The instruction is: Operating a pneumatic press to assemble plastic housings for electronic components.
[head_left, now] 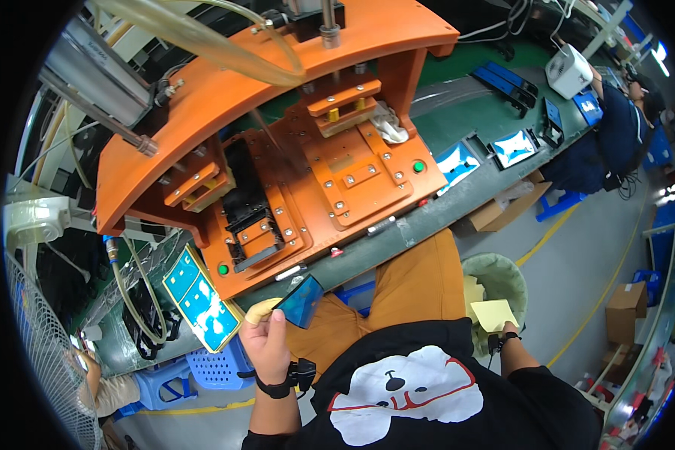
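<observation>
My left hand (pixel 268 336), a yellow cover on one finger, pinches a dark blue glossy thin panel (pixel 301 301) by its edge, in front of the orange press. At my right side, my right hand (pixel 509 329) grips a pale yellow sheet (pixel 492 314) over a round bin with a greenish liner (pixel 511 274). More yellow sheet shows inside that bin. The orange press (pixel 367 196) stands before me on the bench. In its left bed lies a black frame (pixel 249 196); the right bed has a bare orange plate.
Left of the press lies a blue sheet with yellow borders (pixel 200 304). Blue-and-white panels (pixel 513 148) and black frames (pixel 505 84) are along the bench to the right, near a co-worker (pixel 611 142). A cardboard box (pixel 499 212) stands under the bench, and a blue stool (pixel 174 386) at left.
</observation>
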Available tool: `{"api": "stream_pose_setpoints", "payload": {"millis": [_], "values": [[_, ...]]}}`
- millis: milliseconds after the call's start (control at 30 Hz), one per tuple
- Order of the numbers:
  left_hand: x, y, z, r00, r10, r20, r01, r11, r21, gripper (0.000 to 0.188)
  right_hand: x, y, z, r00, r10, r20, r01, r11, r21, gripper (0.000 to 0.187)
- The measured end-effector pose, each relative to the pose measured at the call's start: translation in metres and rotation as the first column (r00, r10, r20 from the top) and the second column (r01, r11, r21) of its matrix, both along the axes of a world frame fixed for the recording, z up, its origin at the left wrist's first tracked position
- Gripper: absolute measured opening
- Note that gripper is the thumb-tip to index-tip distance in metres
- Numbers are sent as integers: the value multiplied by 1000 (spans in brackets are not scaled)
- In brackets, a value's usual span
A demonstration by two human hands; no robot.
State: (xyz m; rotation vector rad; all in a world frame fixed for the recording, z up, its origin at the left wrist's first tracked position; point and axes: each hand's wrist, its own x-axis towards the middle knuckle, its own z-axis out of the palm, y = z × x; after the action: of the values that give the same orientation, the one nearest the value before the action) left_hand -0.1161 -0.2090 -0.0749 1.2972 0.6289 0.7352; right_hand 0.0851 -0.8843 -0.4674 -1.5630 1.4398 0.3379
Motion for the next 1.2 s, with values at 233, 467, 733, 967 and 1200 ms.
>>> {"api": "stream_pose_setpoints", "payload": {"millis": [233, 467, 733, 967, 1200], "values": [[-5, 2, 6, 998, 27, -52, -24, 999, 48, 19, 113, 230, 159, 518, 622, 587, -706, 698, -117, 19], [-7, 12, 22, 997, 0, -73, 13, 984, 175, 20, 57, 531, 411, -767, 280, 578, -571, 115, -813, 34], [-34, 15, 26, 991, -59, -124, 80, 981, 175, 16, 51, 655, 483, -1000, 24, 17, -21, -145, -989, 17], [-16, 61, 32, 996, -73, -51, 81, 983, 165, 15, 104, 581, 526, -911, 31, 411, -413, -80, -907, 21], [52, 151, 71, 969, -129, -209, 188, 937, 294, 22, 193, 405, 455, 233, -278, 932, -852, 404, 334, 32]]}}
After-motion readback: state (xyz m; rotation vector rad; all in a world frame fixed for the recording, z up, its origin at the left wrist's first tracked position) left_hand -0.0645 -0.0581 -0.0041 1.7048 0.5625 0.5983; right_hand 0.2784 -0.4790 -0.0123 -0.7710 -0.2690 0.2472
